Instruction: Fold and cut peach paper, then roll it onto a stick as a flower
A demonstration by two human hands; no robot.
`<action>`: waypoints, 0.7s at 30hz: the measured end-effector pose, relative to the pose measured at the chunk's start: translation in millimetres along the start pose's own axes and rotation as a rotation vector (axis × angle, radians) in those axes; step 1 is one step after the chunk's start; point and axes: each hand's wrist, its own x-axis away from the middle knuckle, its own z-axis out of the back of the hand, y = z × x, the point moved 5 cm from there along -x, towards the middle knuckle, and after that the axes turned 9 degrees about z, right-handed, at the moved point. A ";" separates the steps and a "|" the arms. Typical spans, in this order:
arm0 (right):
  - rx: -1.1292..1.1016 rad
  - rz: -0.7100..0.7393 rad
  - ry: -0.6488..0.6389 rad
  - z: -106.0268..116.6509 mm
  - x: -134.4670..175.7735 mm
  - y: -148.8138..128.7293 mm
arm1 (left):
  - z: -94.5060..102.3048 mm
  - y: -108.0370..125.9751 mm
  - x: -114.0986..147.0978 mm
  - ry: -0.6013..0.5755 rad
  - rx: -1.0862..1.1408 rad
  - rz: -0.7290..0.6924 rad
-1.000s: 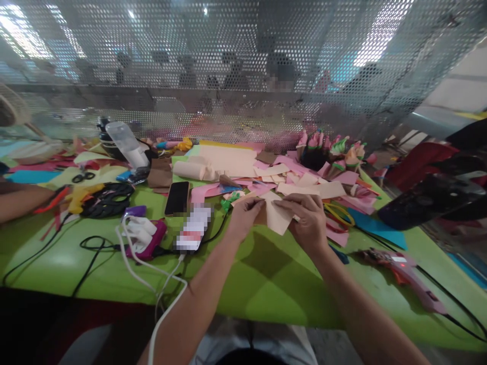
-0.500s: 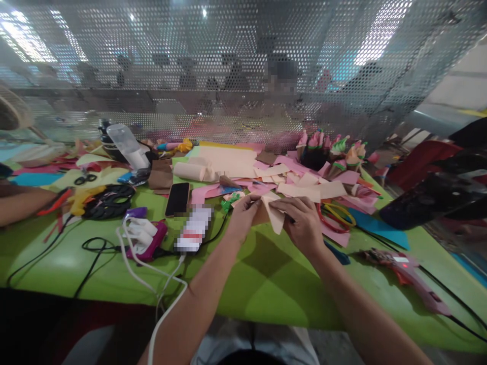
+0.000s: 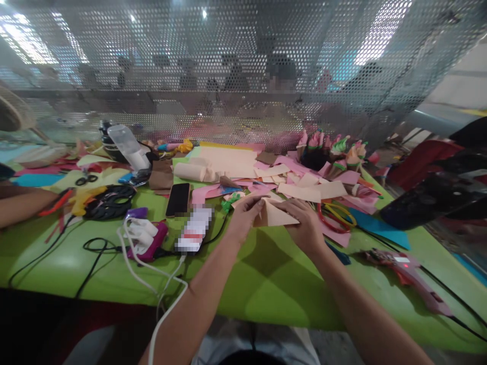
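Observation:
A folded piece of cream-coloured paper is held above the green table between my two hands. My left hand pinches its left side near the top fold. My right hand grips the right side, fingers along the upper edge and thumb underneath. One pointed corner of the paper reaches toward my right thumb. Just beyond my left hand lies a small green-and-white piece. Cut strips of cream paper lie past my right hand.
A pink glue gun with a lit red light lies at right. Left are a phone on a white cable, a dark phone and a magenta power strip. Small pink-and-green paper cones stand behind. Another person's forearm rests far left.
The paper's loose flap has swung from pointing down toward me to pointing right, spreading wider between my hands. Both hands stay nearly in place; my right fingers have shifted slightly.

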 end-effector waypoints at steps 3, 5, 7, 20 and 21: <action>-0.020 -0.034 -0.003 -0.1 0.3 1.3 | -0.1 0.9 0.9 0.000 -0.020 -0.002; -0.035 -0.054 -0.009 -0.6 0.9 2.7 | -0.1 0.8 1.1 0.007 -0.025 0.001; -0.057 -0.065 -0.017 -1.0 0.9 3.7 | 0.2 1.3 1.1 0.021 -0.032 -0.005; -0.412 -0.287 -0.193 -1.0 -1.4 5.7 | -0.7 21.1 6.7 0.053 -0.349 -0.281; -0.410 -0.305 -0.148 -1.5 -0.6 7.6 | -2.6 21.2 7.9 0.047 -0.379 -0.296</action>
